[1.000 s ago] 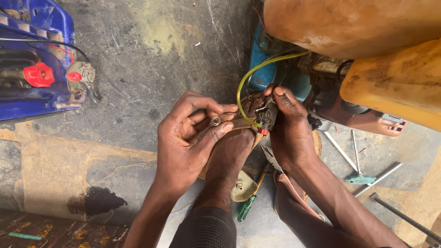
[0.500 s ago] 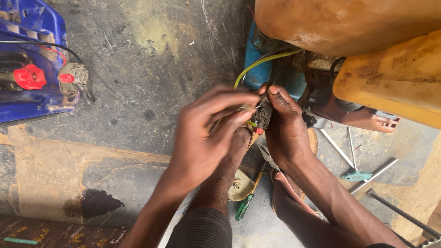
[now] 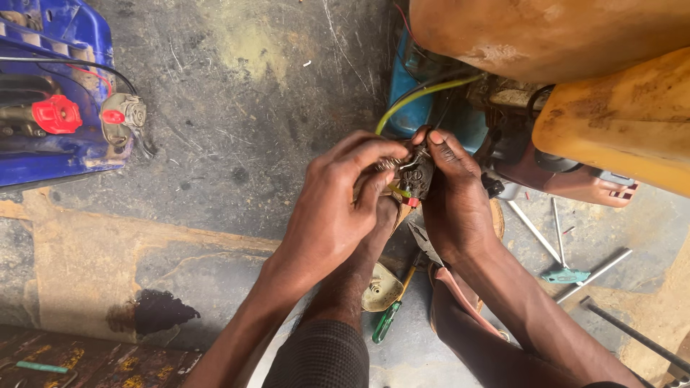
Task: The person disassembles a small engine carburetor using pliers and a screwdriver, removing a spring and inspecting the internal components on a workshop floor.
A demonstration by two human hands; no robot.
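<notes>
Head view | L hand + R hand both pinch small dark engine part at frame ctr, yellow hose at 12 o'clock | risk: fingertip slip drops part or strains hose.

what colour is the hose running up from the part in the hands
Yellow-green hose, clearest in the head view, above both hands.

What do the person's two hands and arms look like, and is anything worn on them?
Both the left hand and the right hand are bare: no gloves, rings or watch show. The forearms are uncovered as far as the picture's edge, with no sleeves in view.
</notes>
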